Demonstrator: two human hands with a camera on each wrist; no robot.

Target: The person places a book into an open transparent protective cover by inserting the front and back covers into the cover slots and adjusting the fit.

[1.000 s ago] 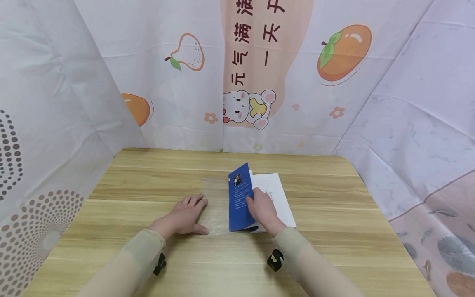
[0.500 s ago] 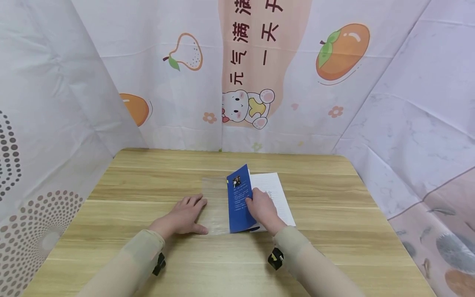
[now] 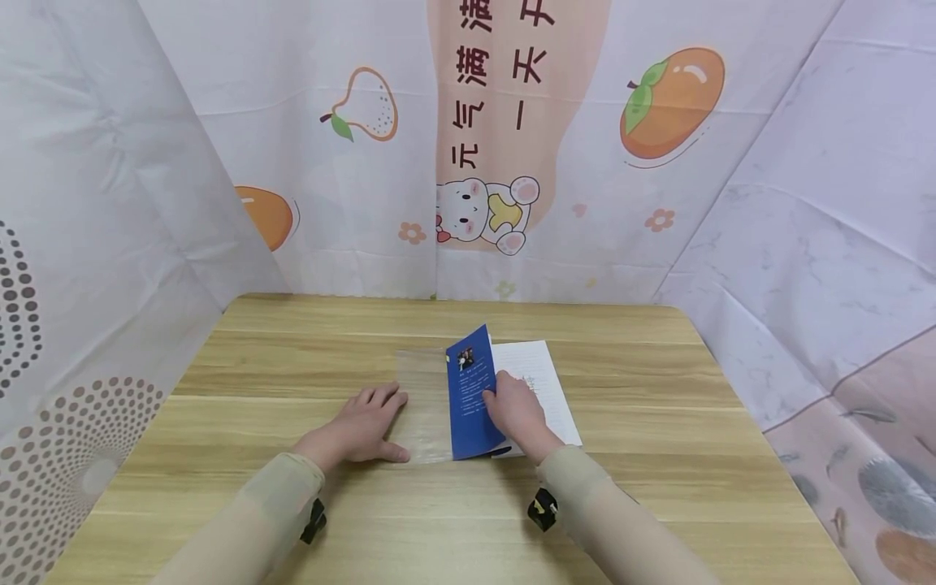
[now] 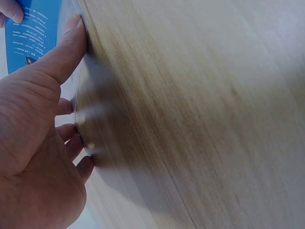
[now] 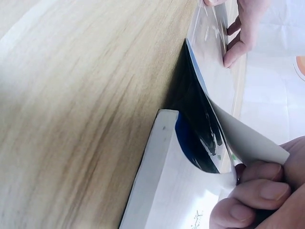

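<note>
Barely shifted since the earliest frame, the blue flap (image 3: pixel 471 398) has its near edge a touch closer to the person, while both hands keep their places. At the left, the patterned cloth (image 3: pixel 66 341) with brown dots hangs beside the wood-grain table (image 3: pixel 241 390). Next comes the left hand (image 3: pixel 358 426), relaxed and spread, resting at the left edge of a clear sheet (image 3: pixel 424 414); it grips nothing, and the left wrist view shows its thumb on the sheet's near corner. A black device (image 3: pixel 314 522) sits under that wrist. The sheet lies flat on the table and runs right to the blue flap, which stands tilted up, bearing white print and a small photo. The right hand (image 3: pixel 517 410) pinches the flap's right edge, thumb on the blue face and the other fingers curled behind. Just right of the flap, near the table's middle, the book (image 3: pixel 541 378) lies open, its white page facing up with dark marks. Another black device (image 3: pixel 543 510) sits under the right wrist.
</note>
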